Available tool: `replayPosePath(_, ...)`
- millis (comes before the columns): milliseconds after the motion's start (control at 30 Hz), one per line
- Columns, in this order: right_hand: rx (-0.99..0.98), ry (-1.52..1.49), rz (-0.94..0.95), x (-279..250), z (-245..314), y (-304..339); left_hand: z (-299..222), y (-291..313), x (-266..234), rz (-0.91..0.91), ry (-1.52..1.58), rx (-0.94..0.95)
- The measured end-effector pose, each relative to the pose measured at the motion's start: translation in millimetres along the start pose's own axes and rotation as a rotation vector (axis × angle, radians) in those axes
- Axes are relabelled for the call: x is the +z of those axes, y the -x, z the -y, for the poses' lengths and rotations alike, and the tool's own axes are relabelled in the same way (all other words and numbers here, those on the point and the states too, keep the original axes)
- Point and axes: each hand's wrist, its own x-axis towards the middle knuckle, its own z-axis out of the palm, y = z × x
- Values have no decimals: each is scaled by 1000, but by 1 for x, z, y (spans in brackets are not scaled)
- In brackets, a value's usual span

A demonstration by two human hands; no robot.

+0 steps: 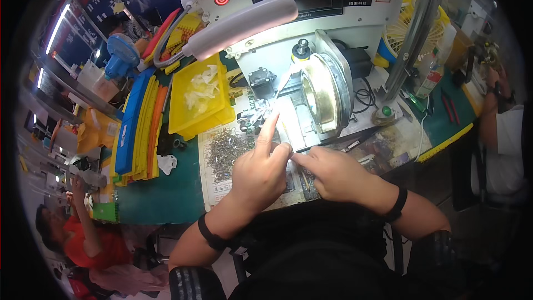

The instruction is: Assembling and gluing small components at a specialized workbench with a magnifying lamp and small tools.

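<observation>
My left hand [256, 171] is in front of a benchtop machine [261, 47], its index finger stretched toward the brightly lit work area. Its thumb is bent and meets the fingertips of my right hand [345, 176]. My right hand is closed, with thumb and forefinger pinched together. Whatever lies between the fingertips is too small to make out. Just beyond my hands stands a large brass-coloured ring wheel [311, 100] on the machine. Beside my left hand, a heap of small metal parts [225, 155] is spread on printed paper.
A white lamp [244, 25] hangs over the work area. At left are a yellow bin [202, 119] with pale plastic inside and a stack of blue and yellow trays [133, 128]. Red-handled pliers [449, 106] lie at right. Other people sit at both sides.
</observation>
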Motion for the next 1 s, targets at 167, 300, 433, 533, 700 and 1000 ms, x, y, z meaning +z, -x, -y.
replayPosePath(167, -237, -39, -122, 16, -14, -13, -2, -9, -5, 44, -31, -52)
replayPosePath(300, -232, -35, -309, 13, -3, -15, -1, 0, -8, 17, 36, -62)
replayPosePath(433, -247, 4, -523, -1, -2, -14, 7, 15, 0, -140, 120, 45)
replayPosePath(533, -394, -24, -658, -30, 17, 0, 12, 25, 1, -119, 110, 14)
replayPosePath(700, -456, -27, -713, -48, 31, -15, 20, 33, 12, -97, 129, 17)
replayPosePath(1000, -407, -10, -660, -56, 29, -11, 24, 33, 15, -103, 181, 33)
